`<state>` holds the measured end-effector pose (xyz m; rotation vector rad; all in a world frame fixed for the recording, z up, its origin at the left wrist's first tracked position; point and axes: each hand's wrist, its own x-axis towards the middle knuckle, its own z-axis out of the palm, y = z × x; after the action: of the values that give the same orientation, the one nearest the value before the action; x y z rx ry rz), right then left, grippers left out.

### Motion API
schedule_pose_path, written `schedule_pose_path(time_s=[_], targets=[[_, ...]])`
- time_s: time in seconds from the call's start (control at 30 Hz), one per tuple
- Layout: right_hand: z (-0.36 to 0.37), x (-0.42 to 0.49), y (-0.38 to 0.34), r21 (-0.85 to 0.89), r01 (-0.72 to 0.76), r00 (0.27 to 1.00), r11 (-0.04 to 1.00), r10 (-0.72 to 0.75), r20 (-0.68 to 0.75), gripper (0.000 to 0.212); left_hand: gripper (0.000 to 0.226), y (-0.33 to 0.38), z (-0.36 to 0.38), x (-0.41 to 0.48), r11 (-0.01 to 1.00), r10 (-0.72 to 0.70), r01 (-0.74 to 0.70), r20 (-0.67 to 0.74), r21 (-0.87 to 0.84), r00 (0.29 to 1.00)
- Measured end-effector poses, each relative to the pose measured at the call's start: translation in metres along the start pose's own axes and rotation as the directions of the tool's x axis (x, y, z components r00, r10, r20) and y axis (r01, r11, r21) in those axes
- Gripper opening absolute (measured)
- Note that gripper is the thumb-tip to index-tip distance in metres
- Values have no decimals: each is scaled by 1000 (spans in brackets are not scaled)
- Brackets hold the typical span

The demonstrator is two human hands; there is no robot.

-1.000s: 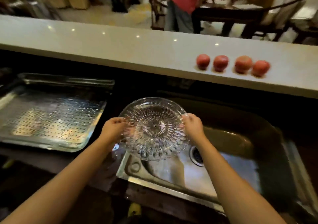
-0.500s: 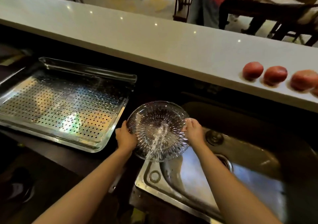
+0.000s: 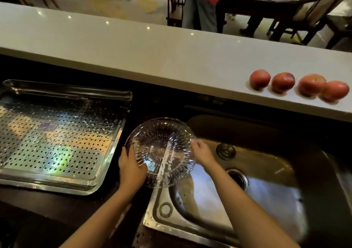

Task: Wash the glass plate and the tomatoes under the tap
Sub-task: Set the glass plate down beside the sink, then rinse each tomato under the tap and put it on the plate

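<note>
A clear cut-glass plate [image 3: 162,148] with a ribbed star pattern hangs tilted over the left edge of the steel sink [image 3: 266,196]. My left hand [image 3: 131,168] grips its lower left rim, thumb over the face. My right hand [image 3: 202,152] holds the right rim. A thin stream of water runs down across the plate and spills off its lower edge. The tap itself is hidden. Several red tomatoes [image 3: 260,79] lie in a row on the pale counter ledge [image 3: 152,53] at the right, apart from my hands.
A perforated steel drain tray [image 3: 57,139], wet with drops, sits left of the sink. The sink has a drain [image 3: 237,178] and a round plug [image 3: 225,151]. Beyond the ledge a person in a red top stands by a dark table with chairs.
My view has shifted left, so the tomatoes sit further right. The plate has tilted more under the water, and my left thumb has slid onto its face.
</note>
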<state>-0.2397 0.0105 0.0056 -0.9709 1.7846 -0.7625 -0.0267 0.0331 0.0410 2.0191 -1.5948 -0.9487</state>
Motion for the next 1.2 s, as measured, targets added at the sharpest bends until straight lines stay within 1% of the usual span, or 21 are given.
schedule_pose_path(time_s=[0.03, 0.07, 0.1, 0.13, 0.17, 0.2, 0.27, 0.3, 0.33, 0.37, 0.4, 0.47, 0.57, 0.63, 0.73, 0.83, 0.9, 0.97, 1.03, 1.13, 1.2], targets=[[-8, -4, -5, -92, 25, 999, 995, -27, -18, 34, 69, 9, -3, -6, 998, 69, -69, 18, 1, 997], [-18, -10, -11, -190, 60, 995, 980, -75, -70, 36, 65, 23, -7, -12, 988, 157, -156, 29, -11, 987], [-31, -19, -18, -272, 96, 979, 958, -140, -148, 37, 60, 40, -11, -16, 967, 251, -250, 28, -37, 967], [-46, -29, -25, -326, 130, 947, 937, -214, -239, 35, 56, 60, -16, -20, 937, 344, -342, 15, -75, 939], [-62, -41, -32, -357, 158, 899, 921, -284, -334, 31, 51, 82, -19, -23, 895, 433, -431, -11, -114, 901], [-78, -54, -39, -375, 185, 834, 908, -347, -429, 27, 47, 106, -22, -24, 845, 514, -515, -47, -145, 856], [-110, -77, -52, -424, 228, 668, 876, -458, -587, 23, 42, 154, -23, -22, 746, 636, -644, -106, -170, 765], [-126, -86, -58, -464, 219, 591, 858, -495, -637, 24, 43, 178, -21, -18, 711, 676, -683, -105, -168, 730], [-140, -92, -63, -504, 182, 538, 845, -514, -668, 28, 47, 201, -16, -14, 684, 710, -713, -81, -156, 699], [-152, -97, -68, -539, 127, 514, 833, -520, -682, 35, 52, 222, -10, -8, 662, 739, -737, -41, -136, 672], [-163, -98, -72, -568, 68, 515, 820, -516, -684, 42, 58, 241, -2, -2, 644, 761, -756, 5, -114, 648], [-179, -96, -77, -604, -31, 572, 796, -482, -664, 56, 70, 273, 16, 10, 623, 782, -779, 87, -76, 617], [-187, -87, -74, -635, -67, 673, 769, -435, -598, 71, 83, 296, 40, 25, 643, 757, -766, 173, -26, 630], [-187, -82, -68, -654, -67, 703, 753, -430, -566, 77, 86, 303, 52, 34, 668, 729, -744, 222, -22, 648], [-185, -76, -59, -689, -86, 697, 720, -451, -558, 83, 79, 306, 61, 43, 669, 731, -741, 235, -60, 641], [-186, -72, -53, -703, -80, 698, 707, -464, -546, 87, 59, 305, 63, 44, 640, 764, -762, 192, -100, 616], [-187, -71, -49, -717, -80, 697, 692, -476, -536, 90, 50, 304, 62, 41, 638, 768, -759, 181, -130, 615], [-187, -69, -46, -730, -77, 695, 679, -488, -528, 92, 47, 301, 59, 36, 649, 760, -743, 171, -164, 627], [-187, -67, -44, -733, -72, 702, 676, -488, -519, 95, 46, 298, 54, 27, 639, 769, -745, 147, -190, 622], [-189, -68, -41, -739, -62, 722, 671, -481, -498, 96, 46, 292, 44, 5, 606, 792, -751, 120, -261, 598], [-195, -72, -41, -744, -18, 739, 668, -492, -460, 92, 45, 285, 41, -14, 580, 810, -742, 146, -335, 568]])
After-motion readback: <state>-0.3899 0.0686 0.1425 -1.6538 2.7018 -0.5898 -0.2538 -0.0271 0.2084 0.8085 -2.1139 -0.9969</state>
